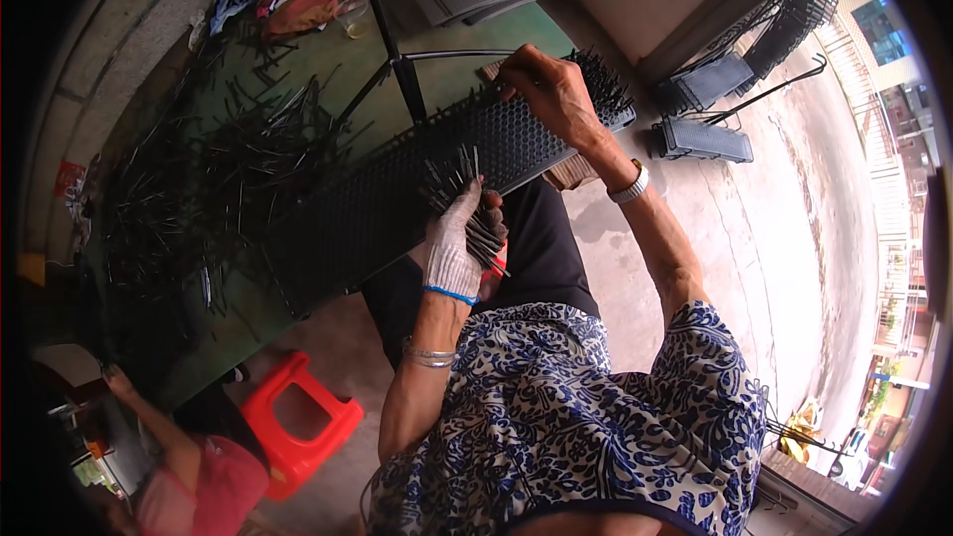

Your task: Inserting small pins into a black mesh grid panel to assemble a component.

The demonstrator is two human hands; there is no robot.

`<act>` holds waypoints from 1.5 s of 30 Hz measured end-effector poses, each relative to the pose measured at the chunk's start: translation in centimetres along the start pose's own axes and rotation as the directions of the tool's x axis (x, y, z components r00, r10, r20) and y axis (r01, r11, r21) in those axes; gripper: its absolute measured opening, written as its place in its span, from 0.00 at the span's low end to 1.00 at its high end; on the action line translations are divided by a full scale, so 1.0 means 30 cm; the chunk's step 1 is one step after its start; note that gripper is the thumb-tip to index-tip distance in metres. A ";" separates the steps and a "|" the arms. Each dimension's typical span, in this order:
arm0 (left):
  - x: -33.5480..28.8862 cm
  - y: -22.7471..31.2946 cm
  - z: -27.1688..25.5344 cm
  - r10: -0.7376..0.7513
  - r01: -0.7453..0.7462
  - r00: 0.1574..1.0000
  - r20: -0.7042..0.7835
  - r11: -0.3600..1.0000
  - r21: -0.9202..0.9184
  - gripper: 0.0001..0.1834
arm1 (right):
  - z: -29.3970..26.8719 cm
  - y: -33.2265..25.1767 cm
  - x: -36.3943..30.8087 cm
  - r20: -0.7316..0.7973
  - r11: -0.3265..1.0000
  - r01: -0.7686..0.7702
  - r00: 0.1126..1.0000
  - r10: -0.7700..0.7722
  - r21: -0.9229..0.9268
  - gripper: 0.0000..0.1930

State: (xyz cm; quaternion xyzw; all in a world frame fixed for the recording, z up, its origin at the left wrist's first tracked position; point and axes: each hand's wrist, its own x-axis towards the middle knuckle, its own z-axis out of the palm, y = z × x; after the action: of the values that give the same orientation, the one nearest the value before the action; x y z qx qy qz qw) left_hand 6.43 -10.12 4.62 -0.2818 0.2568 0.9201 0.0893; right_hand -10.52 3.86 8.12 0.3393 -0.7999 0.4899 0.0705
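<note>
A long dark panel [511,144] covered in small holes lies slantwise along the near edge of the green table. Black strips [598,79] stand up from its right end. In a white knitted glove, my left hand [455,243] is closed round a bundle of thin black strips [455,174], held over the panel's near edge. My right hand [556,94], bare and wearing a wristband, is above the panel's right part beside the standing strips. Its fingers are pinched together; what they hold, if anything, is too small to make out.
Loose black strips [243,159] are heaped over the left of the green table [476,30]. A black metal stand [402,69] rises behind the panel. A red stool [342,422] and another person [199,476] are at lower left. More panels [705,139] rest on the floor at right.
</note>
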 end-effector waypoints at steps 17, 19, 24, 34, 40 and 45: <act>0.015 -0.005 -0.006 -0.052 0.051 0.999 -0.014 0.996 -0.071 0.06 | 0.027 0.090 0.010 0.143 0.936 0.228 0.970 -0.196 -0.267 0.04; 0.008 -0.003 0.006 -0.045 0.044 0.998 -0.035 0.999 -0.028 0.06 | 0.051 0.097 -0.007 0.112 0.921 0.215 0.976 -0.188 -0.326 0.05; -0.001 -0.004 0.011 -0.014 0.014 1.000 -0.017 1.000 0.002 0.07 | 0.084 0.059 -0.038 0.057 0.744 0.220 0.969 -0.238 -0.630 0.10; -0.011 -0.026 0.014 -0.023 0.022 1.000 0.013 0.992 0.124 0.09 | 0.046 -0.126 -0.218 0.367 0.774 -0.522 0.841 0.397 0.360 0.16; -0.038 -0.035 0.056 -0.003 0.024 0.996 -0.088 0.973 0.230 0.09 | 0.013 -0.137 -0.248 0.344 0.679 -0.605 0.796 0.498 0.417 0.11; -0.039 -0.059 0.070 0.110 -0.089 0.993 -0.050 0.944 0.318 0.08 | 0.003 -0.137 -0.279 0.331 0.597 -0.600 0.797 0.505 0.533 0.11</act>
State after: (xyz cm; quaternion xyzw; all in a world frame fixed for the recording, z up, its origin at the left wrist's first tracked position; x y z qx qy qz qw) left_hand 6.95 -7.53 6.02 -0.2812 0.4171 0.8607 0.0779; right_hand -1.63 6.56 7.36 0.1125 -0.6638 0.6931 -0.2573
